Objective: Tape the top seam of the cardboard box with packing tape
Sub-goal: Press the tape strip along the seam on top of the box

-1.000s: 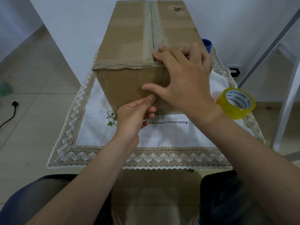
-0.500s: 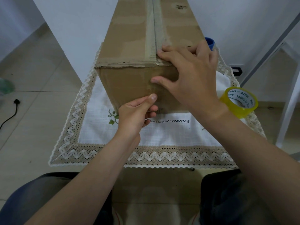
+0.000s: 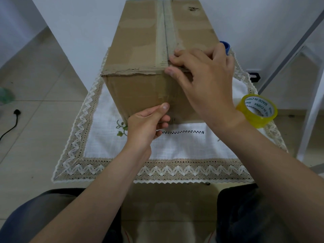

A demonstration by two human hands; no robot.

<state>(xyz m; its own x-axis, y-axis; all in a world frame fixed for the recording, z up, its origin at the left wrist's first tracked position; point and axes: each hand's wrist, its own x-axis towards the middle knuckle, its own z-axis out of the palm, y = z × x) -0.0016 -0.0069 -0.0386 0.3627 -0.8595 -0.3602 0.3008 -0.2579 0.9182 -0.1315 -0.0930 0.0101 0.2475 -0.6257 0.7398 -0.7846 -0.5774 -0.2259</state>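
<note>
Compared with a second ago, the right hand has slid a little to the right along the near top edge, and its thumb, which pressed low on the front face, now sits up at the rim; the left hand has barely shifted.

On the floor at far left lies a black plug. The cardboard box stands on a lace-edged white cloth, its long top seam running away from the person and already covered by a strip of tape. The left hand is curled, its thumb tip pressed on the tape end that hangs down the front face; the other fingers are folded beneath, and whether they pinch anything cannot be told. The right hand lies spread over the near right corner, fingertips flat on the top just beside the seam, thumb at the rim. At far right, the yellow tape roll rests on the cloth, well apart from both hands.

The step seems to be smoothing the tape down. Done well, the thumb should rub firmly from the rim downward, pushing out bubbles, while the right hand steadies the box.
</note>
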